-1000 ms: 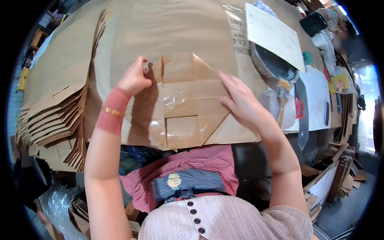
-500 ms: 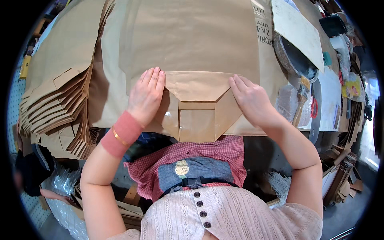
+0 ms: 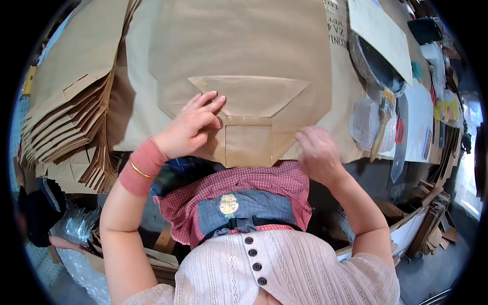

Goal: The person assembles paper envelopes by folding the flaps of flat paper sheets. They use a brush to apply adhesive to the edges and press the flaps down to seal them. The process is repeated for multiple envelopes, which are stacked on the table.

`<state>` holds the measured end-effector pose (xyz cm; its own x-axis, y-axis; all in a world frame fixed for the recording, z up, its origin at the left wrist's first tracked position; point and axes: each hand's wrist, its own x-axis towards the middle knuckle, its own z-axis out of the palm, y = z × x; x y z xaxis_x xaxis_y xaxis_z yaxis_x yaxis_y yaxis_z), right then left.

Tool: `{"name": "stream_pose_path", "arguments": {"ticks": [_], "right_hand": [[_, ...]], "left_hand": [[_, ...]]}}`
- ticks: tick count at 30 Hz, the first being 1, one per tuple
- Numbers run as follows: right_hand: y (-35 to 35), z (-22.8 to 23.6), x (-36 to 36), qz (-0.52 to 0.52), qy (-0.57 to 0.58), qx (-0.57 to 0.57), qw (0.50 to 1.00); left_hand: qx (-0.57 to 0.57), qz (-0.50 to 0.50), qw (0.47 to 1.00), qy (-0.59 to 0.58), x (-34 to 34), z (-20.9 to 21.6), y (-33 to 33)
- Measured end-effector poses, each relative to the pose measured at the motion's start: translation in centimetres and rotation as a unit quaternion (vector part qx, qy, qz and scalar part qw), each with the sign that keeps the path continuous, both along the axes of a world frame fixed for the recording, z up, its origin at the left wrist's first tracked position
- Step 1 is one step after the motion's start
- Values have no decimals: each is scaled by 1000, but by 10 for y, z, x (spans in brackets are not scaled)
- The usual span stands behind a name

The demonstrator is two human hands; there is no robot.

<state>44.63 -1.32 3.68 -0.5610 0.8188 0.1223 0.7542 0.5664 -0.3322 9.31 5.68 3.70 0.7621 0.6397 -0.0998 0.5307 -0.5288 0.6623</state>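
Observation:
A large brown paper bag (image 3: 239, 46) lies flat on the table before me, its folded bottom end towards my body. That end has a trapezoid flap (image 3: 249, 94) and a shiny, wet-looking rectangular panel (image 3: 248, 142) nearer me. Over the left side of the fold is my left hand (image 3: 195, 124), open, fingers apart and bent, holding nothing. By the right edge of the bottom end is my right hand (image 3: 320, 152), its fingers curled and blurred. What lies under those fingertips is hidden.
Fanned brown paper bags (image 3: 71, 119) are stacked at the left. To the right are a glue-smeared brush (image 3: 385, 119), a dark bowl (image 3: 376, 63) under a white board (image 3: 381, 35), and red-handled scissors (image 3: 399, 130). Another person's arm (image 3: 66, 244) shows at far left.
Both hands have left the flap's far edge and come nearer my body, the right one further. The flap's pointed corners, covered before, now show.

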Motion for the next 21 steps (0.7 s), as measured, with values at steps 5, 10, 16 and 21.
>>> {"name": "stream_pose_path", "arguments": {"ticks": [5, 10, 16, 21], "right_hand": [[7, -11, -10, 17, 75, 93, 993], [22, -14, -5, -101, 191, -29, 976], [65, -15, -22, -200, 306, -181, 913], [66, -34, -35, -210, 207, -62, 953]], "left_hand": [[23, -14, 1000, 11, 5, 21, -13], [120, 86, 985, -86, 2, -7, -17], [-34, 295, 947, -124, 30, -6, 6], [146, 346, 926, -15, 46, -27, 2]]}}
